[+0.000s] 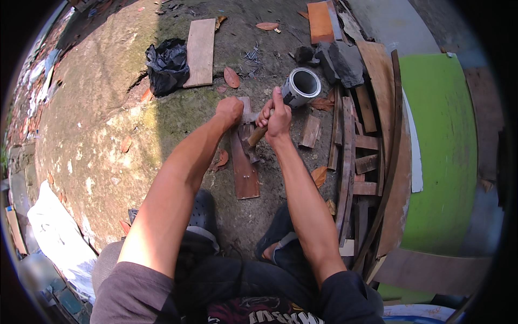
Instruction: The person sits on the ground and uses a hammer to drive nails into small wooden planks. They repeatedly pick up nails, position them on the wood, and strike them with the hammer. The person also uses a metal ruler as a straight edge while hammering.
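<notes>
My right hand [277, 117] is closed round the wooden handle of a hammer [257, 136], thumb along the top. The dark hammer head lies low over a reddish-brown wooden board [245, 181] on the ground. At the far end of this board, my left hand [230, 110] is closed on the edge of the wood, its fingertips hidden. A short pale crosspiece [250, 116] shows between my two hands. Small shiny nail heads dot the near part of the board. Just beyond my right hand stands an open grey metal can [305, 83].
A black plastic bag [167, 67] and a pale plank [200, 53] lie at the far left, with loose nails [252, 55] to their right. A small wood block [310, 131], dark stones [342, 62] and stacked wood strips [348, 162] line the right, beside a green panel [440, 151].
</notes>
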Action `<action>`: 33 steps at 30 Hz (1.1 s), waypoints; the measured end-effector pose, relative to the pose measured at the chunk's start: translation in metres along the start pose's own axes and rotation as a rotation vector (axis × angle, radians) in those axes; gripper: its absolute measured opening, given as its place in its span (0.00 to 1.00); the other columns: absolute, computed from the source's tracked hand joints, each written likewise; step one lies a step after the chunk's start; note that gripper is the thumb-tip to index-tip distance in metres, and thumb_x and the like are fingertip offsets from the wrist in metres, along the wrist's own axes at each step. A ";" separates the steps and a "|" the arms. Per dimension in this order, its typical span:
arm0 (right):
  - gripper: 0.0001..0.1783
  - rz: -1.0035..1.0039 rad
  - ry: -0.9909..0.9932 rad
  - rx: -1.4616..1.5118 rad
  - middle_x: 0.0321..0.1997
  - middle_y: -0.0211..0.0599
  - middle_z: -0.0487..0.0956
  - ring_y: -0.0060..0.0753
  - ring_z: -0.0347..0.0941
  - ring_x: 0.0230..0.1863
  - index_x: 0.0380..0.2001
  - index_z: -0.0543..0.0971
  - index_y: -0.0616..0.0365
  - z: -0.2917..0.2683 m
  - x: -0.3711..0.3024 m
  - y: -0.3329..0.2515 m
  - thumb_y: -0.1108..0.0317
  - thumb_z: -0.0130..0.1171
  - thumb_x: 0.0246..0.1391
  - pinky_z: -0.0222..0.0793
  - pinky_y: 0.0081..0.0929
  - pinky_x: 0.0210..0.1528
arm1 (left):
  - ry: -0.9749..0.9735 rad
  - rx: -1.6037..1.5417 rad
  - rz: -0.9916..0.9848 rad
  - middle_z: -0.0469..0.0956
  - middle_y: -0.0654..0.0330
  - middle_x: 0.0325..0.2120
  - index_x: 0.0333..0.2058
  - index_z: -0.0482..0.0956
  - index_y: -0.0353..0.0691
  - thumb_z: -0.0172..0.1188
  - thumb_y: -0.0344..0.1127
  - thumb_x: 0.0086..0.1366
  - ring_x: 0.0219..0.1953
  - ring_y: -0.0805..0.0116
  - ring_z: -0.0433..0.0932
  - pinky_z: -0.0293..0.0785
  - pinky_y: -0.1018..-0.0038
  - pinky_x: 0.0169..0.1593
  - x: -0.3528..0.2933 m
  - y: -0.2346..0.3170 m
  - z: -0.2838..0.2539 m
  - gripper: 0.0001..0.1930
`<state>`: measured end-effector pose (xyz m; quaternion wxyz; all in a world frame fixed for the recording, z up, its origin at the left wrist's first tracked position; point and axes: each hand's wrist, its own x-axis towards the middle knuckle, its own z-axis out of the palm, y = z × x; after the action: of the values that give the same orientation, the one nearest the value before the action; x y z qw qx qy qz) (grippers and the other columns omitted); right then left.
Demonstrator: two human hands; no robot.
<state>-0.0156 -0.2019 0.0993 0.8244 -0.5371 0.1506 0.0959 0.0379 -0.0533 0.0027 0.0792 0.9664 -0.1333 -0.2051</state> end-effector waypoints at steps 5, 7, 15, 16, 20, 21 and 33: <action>0.37 -0.099 -0.010 -0.014 0.10 0.27 0.59 0.24 0.57 0.10 0.12 0.62 0.52 0.010 0.002 0.017 0.34 0.43 0.64 0.56 0.26 0.15 | 0.039 -0.041 -0.052 0.83 0.45 0.36 0.33 0.86 0.37 0.58 0.33 0.55 0.42 0.49 0.84 0.81 0.61 0.45 0.001 0.006 -0.006 0.10; 0.37 -0.112 -0.001 -0.002 0.10 0.28 0.59 0.24 0.57 0.10 0.13 0.62 0.52 0.007 0.000 0.023 0.33 0.41 0.64 0.57 0.26 0.16 | -0.011 -0.078 -0.106 0.83 0.45 0.37 0.33 0.86 0.37 0.59 0.34 0.56 0.43 0.50 0.83 0.80 0.61 0.45 0.002 0.009 -0.011 0.11; 0.37 -0.109 0.028 -0.003 0.10 0.28 0.60 0.24 0.58 0.11 0.13 0.62 0.52 0.011 0.002 0.022 0.33 0.40 0.65 0.58 0.25 0.16 | -0.183 -0.242 -0.240 0.82 0.45 0.43 0.39 0.86 0.37 0.57 0.38 0.57 0.48 0.49 0.82 0.79 0.63 0.49 0.022 -0.013 -0.025 0.16; 0.37 -0.117 0.025 -0.012 0.10 0.28 0.60 0.24 0.58 0.11 0.13 0.62 0.52 0.014 0.002 0.022 0.33 0.41 0.65 0.58 0.25 0.16 | -0.164 -0.305 -0.268 0.82 0.45 0.44 0.39 0.86 0.37 0.57 0.38 0.56 0.48 0.48 0.81 0.79 0.62 0.49 0.020 -0.022 -0.025 0.16; 0.37 -0.091 0.013 -0.075 0.10 0.28 0.60 0.24 0.59 0.11 0.14 0.62 0.52 0.025 0.005 0.022 0.33 0.43 0.64 0.58 0.25 0.16 | -0.087 -0.329 -0.153 0.82 0.46 0.44 0.44 0.83 0.38 0.59 0.42 0.55 0.48 0.45 0.80 0.77 0.61 0.51 0.004 -0.048 -0.021 0.20; 0.37 -0.057 0.018 -0.093 0.10 0.28 0.60 0.24 0.59 0.11 0.14 0.62 0.52 0.022 0.009 0.019 0.33 0.43 0.63 0.58 0.25 0.16 | -0.131 -0.325 -0.067 0.81 0.46 0.44 0.44 0.82 0.37 0.60 0.43 0.55 0.48 0.46 0.80 0.76 0.60 0.52 -0.011 -0.044 -0.025 0.21; 0.40 0.242 0.077 -0.294 0.10 0.28 0.58 0.30 0.55 0.13 0.14 0.61 0.50 0.080 0.085 -0.022 0.24 0.36 0.59 0.58 0.35 0.22 | 0.004 -0.188 0.108 0.76 0.50 0.46 0.53 0.72 0.42 0.63 0.43 0.59 0.51 0.50 0.76 0.75 0.59 0.52 -0.067 -0.051 0.018 0.24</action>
<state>0.0830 -0.1382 0.1187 0.7132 -0.6329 0.2300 0.1949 -0.0167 0.0132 0.0004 0.1809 0.9465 -0.1652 -0.2102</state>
